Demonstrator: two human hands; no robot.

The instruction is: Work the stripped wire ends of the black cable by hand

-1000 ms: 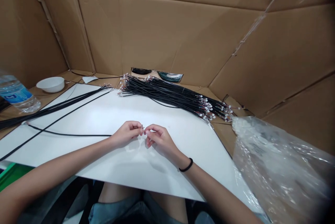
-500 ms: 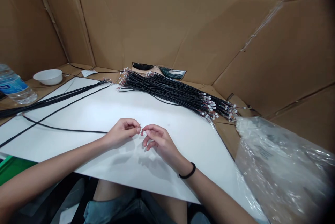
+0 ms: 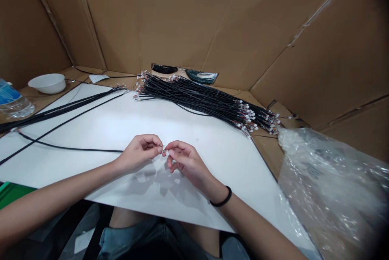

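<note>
Brown cardboard walls (image 3: 188, 20) on every side, closing in a cardboard tabletop (image 3: 267, 146) with a white board (image 3: 170, 122) laid over most of it. Crinkled clear plastic bag (image 3: 331, 179) slumped at the right edge. Big bundle of black cables (image 3: 200, 99) with white connectors, lying slantwise across the board's far edge toward the right corner. Smaller sheaf of black cables (image 3: 60, 110) fanned over the far left part. Water bottle (image 3: 12, 102) at the left edge; white bowl (image 3: 48, 83) at the far left corner. Left hand (image 3: 140, 153) and right hand (image 3: 184, 160) near the board's near edge, fingertips almost meeting, both pinched on the end of a single black cable (image 3: 79, 149) trailing left across the board. Black hair tie (image 3: 221, 200) on the right wrist.
</note>
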